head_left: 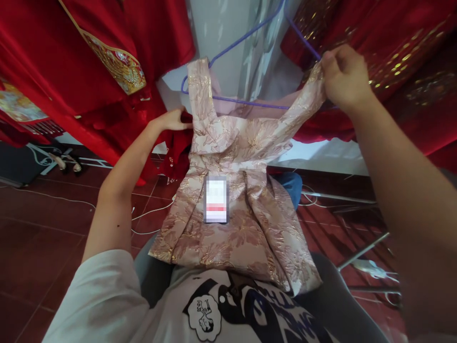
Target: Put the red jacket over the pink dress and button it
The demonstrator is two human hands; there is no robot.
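The right hand (344,76) is closed in a pinch on the upper end of the right strap (305,100) of a pink-and-gold floral dress (250,136); the fingers sit at the end of a purple hanger (246,35), so the dress stretches down and leftward from this hand. The left hand (174,119) is at the dress's left side edge, below the left strap (200,90), with the thumb against the fabric; I cannot tell whether its fingers are clamped on the cloth behind. The bodice lies just right of this hand.

The dress is spread front-up between both hands, its left strap around the hanger's arm and its hem on the person's grey-clad lap (357,305). A pixelated white label (216,200) lies on the front of the dress's skirt. Nearer the wearer than the dress's hem is a printed T-shirt (178,309).

Left of the dress hang red garments (117,24) with gold embroidery, and right of it a red garment (403,62) with gold sequins. A blue object (292,188) shows just behind the dress's right side. Farther left of the dress, shoes (67,163) stand on the red tiled floor (50,238).
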